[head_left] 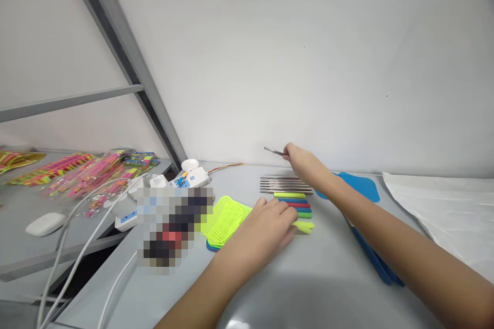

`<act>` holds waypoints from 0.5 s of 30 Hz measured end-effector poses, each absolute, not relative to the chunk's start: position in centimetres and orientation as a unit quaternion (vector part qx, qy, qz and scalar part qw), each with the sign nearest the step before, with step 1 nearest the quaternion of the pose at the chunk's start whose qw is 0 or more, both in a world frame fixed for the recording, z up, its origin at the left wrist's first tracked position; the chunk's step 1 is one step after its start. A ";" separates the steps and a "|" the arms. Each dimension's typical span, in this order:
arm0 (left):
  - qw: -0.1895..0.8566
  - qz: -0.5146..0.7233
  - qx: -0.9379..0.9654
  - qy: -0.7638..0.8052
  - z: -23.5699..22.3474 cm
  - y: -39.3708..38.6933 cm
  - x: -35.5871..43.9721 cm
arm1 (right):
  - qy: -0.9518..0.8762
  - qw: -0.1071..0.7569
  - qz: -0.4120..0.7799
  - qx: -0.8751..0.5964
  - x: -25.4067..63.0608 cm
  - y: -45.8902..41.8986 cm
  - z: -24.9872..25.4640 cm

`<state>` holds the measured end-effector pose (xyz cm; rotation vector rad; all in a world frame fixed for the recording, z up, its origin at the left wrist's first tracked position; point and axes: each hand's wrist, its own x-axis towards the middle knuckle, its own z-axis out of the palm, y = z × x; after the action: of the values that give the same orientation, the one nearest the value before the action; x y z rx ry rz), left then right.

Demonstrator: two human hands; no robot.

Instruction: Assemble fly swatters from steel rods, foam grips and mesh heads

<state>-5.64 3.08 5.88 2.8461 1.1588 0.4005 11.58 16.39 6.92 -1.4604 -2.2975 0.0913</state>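
My right hand (300, 160) is raised near the wall, its fingers closed on a thin metal rod (274, 151) that points left. Below it, several similar metal rods (283, 184) lie side by side on the table. My left hand (272, 220) lies over a row of coloured plastic handles, its fingers curled down and their tips hidden. From under it stick out a blue handle (304, 209), a green handle (305, 215) and a lime-yellow handle (304, 227). Left of this hand is a stack of mesh fly swatter heads (227, 218), lime-yellow on top with blue beneath.
Blue flat pieces (360, 187) lie behind my right forearm, with white plastic sheeting (436, 205) farther right. On the left are a power strip (193, 179), white cables (83, 247), a blurred-out patch and bagged colourful items (88, 172). A grey metal frame (131, 61) rises there.
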 end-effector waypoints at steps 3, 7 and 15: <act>0.089 0.222 0.909 0.342 6.5 2.5 -5.2 | -0.784 0.333 0.063 -0.520 12.4 12.6 9.1; 0.152 0.262 0.900 0.313 5.3 1.9 -3.8 | -0.608 0.604 0.325 -0.400 13.0 6.7 11.0; 0.256 0.273 0.879 0.294 2.7 1.2 -1.0 | -0.394 0.648 0.578 -0.300 14.2 -0.2 11.1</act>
<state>-0.96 1.16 2.66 2.3877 0.7995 0.7409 14.25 -0.16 11.14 -0.6831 -0.8969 1.3152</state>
